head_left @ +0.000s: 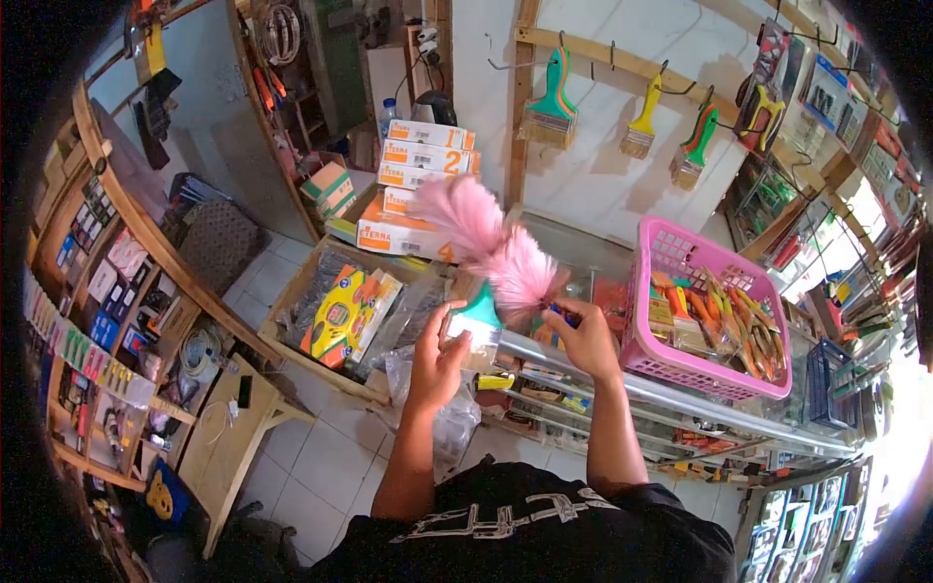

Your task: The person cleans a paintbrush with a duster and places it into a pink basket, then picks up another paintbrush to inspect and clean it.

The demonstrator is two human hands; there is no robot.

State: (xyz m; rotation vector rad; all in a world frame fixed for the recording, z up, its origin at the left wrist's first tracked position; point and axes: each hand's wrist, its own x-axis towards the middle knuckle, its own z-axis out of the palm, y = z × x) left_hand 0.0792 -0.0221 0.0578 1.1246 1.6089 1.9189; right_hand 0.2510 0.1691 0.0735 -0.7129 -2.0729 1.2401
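Observation:
My left hand (440,358) is closed around a paintbrush (478,309) with a teal-green handle, held over the front edge of the glass counter. In my right hand (587,338) is the handle end of a pink feather duster (515,269). Its fluffy feathers point up and to the left, and their lower part hangs right beside the paintbrush. Most of the duster's handle is hidden by my fingers. Just right of my right hand stands a pink plastic basket (639,325) holding several paintbrushes (724,321) with orange and yellow handles.
Several more paintbrushes (552,102) hang from hooks on a wooden rail. Numbered white-and-orange boxes (408,236) are stacked behind my left hand. A wooden tray (326,374) with plastic bags and a yellow box (338,316) lies to the left. A wooden bench (228,442) stands lower left.

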